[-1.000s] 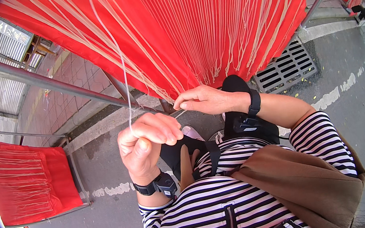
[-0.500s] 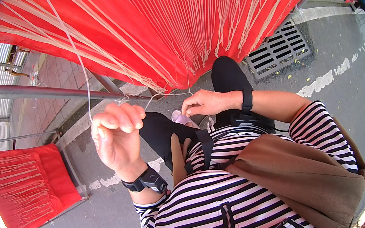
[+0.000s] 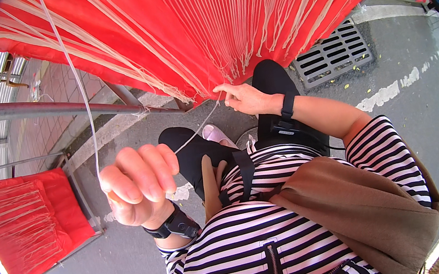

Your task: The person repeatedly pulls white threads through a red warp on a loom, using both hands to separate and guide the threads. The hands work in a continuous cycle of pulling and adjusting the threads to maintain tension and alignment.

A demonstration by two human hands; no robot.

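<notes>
A red cloth hung with many cream strings fills the top of the view, the strings gathering toward its lower edge. My left hand is raised at the left, its fingers curled closed round a white cord. One stretch of that cord runs up out of view; another slants from the fist toward my right hand. The right fingertips pinch together at the cloth's lower edge, where the cord meets the strings. What exactly lies between those fingertips is too small to tell apart from the strings.
A metal rail crosses at the left below the cloth. Farther left stands a second frame with a red stringed cloth. At the right, a drain grate lies in the grey pavement. My knees are under the cloth's lower edge.
My left hand has come down and a little left, drawing the cord with it. My right hand has moved up to the cloth's lower edge, and the cord between the hands is straighter.
</notes>
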